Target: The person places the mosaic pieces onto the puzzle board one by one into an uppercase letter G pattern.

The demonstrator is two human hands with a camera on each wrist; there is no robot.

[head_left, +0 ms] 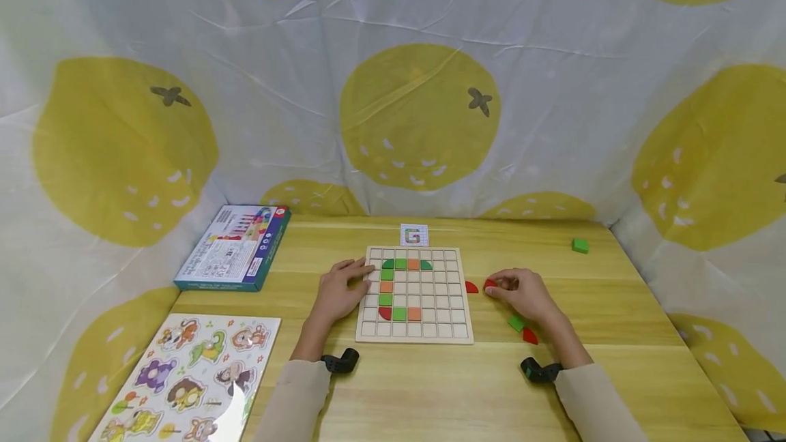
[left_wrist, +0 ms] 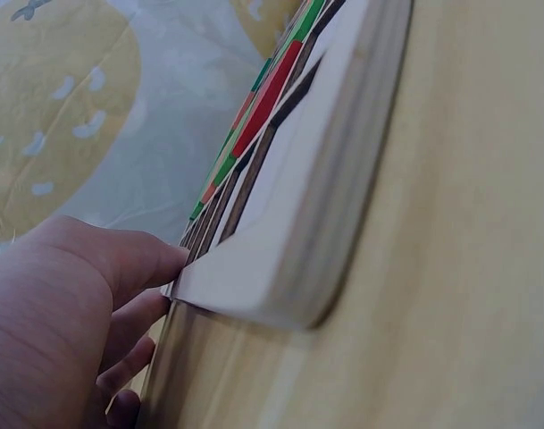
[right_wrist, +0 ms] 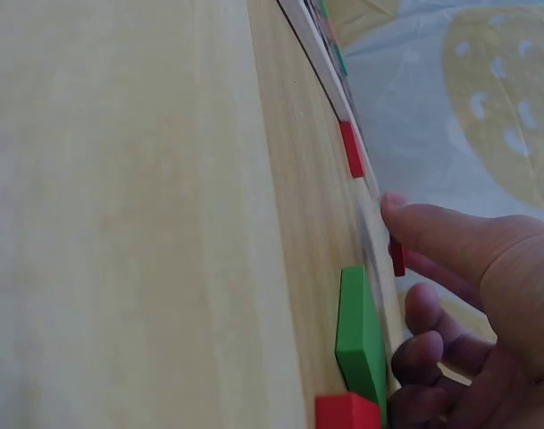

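A wooden grid board (head_left: 424,329) lies flat in the head view, with several green and orange squares and rounded green and red corner blocks forming a C-like outline. My left hand (head_left: 341,290) rests at the board's left edge, thumb and fingertips touching it. To the right of the board, my right hand (head_left: 525,294) pinches a red quarter-round block (head_left: 490,284) between thumb and fingers. Another red quarter-round block (head_left: 471,287) lies against the board's right edge. Below the right hand lie a green block (right_wrist: 354,326) and a red quarter-round block (head_left: 530,336).
A small pattern card (head_left: 414,234) with a G-shaped figure lies behind the board. Far right sits a green block (head_left: 580,245). On the left are a flat game box (head_left: 230,247) and an animal puzzle board (head_left: 205,333). Patterned cloth (head_left: 552,121) surrounds the table.
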